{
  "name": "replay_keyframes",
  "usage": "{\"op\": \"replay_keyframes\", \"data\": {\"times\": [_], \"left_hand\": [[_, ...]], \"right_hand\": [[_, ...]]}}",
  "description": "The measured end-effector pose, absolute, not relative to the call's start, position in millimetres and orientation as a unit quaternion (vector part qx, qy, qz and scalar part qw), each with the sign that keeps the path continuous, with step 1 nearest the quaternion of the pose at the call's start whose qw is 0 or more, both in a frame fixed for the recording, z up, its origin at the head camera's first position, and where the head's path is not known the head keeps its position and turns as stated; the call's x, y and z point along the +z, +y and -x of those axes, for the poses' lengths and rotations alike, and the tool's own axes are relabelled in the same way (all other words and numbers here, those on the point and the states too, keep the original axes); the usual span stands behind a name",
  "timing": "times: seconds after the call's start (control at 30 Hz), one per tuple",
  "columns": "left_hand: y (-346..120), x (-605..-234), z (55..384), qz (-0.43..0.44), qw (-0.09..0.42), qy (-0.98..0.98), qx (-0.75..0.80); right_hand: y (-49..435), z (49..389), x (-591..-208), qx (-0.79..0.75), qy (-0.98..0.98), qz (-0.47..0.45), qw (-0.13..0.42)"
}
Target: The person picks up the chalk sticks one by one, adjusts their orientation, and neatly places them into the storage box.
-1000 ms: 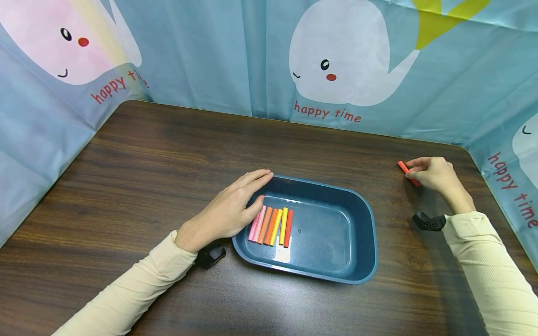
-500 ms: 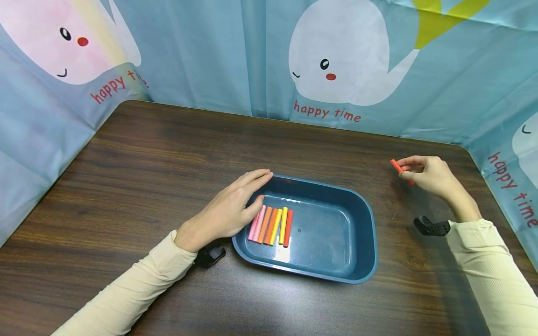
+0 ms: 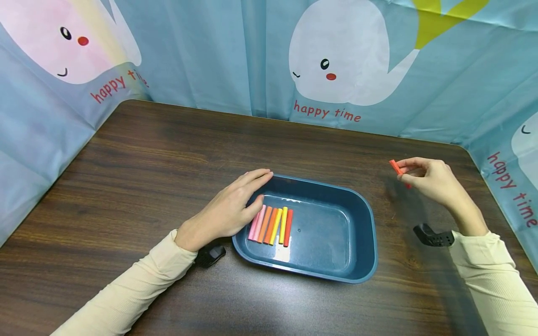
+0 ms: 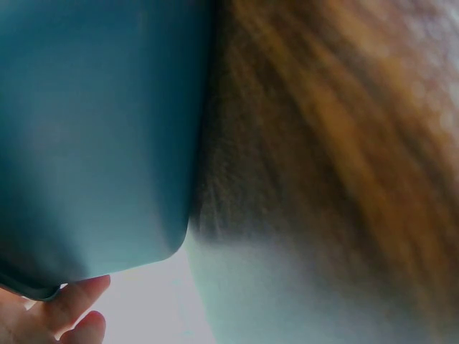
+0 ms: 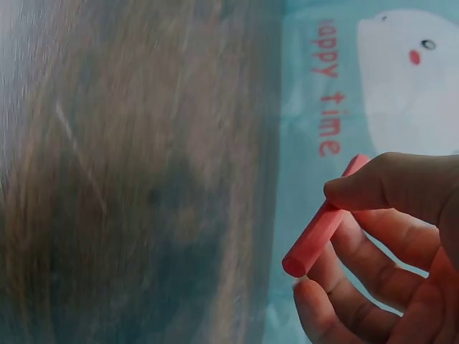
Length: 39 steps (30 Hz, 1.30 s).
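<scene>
My right hand [image 3: 433,177] pinches a red chalk stick [image 3: 395,166] between thumb and fingers, above the table to the right of the bin. In the right wrist view the chalk slants, with its round end facing the camera. A dark blue plastic bin [image 3: 365,224] stands on the table. My left hand [image 3: 227,205] holds its left rim, thumb over the inside and fingers along the far left corner; in the left wrist view, fingertips [image 4: 79,301] show against its outer wall. Several chalk sticks lie side by side in the bin, from pink [image 3: 259,225] through orange [image 3: 270,226] and yellow [image 3: 283,226] to red [image 3: 288,228].
The brown wood-grain table [image 3: 168,154] extends around the bin. Behind it and at both sides hangs a light blue curtain [image 3: 218,56] with whales on it. Black wrist cameras sit at the left wrist [image 3: 210,255] and the right wrist [image 3: 433,235].
My right hand, holding the red chalk stick, has shifted slightly left and off the table; its shadow now lies farther from it. The left hand and bin have stayed put.
</scene>
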State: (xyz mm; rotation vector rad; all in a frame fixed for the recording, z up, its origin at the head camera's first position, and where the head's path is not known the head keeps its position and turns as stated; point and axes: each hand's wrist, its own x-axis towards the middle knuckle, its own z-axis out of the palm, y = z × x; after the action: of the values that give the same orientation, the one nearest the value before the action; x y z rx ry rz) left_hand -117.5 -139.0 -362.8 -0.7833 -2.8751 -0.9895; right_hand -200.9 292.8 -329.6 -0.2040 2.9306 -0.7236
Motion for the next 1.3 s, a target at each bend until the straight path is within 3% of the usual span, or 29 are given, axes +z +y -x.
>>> {"op": "replay_keyframes", "data": {"times": [0.63, 1.3], "left_hand": [[-139, -362, 117, 0.246, -0.007, -0.917, -0.314], [-139, -362, 117, 0.245, -0.007, -0.916, -0.316]], "right_hand": [[273, 170, -317, -0.390, 0.913, 0.038, 0.110], [240, 144, -304, -0.508, 0.842, 0.106, 0.146]]}}
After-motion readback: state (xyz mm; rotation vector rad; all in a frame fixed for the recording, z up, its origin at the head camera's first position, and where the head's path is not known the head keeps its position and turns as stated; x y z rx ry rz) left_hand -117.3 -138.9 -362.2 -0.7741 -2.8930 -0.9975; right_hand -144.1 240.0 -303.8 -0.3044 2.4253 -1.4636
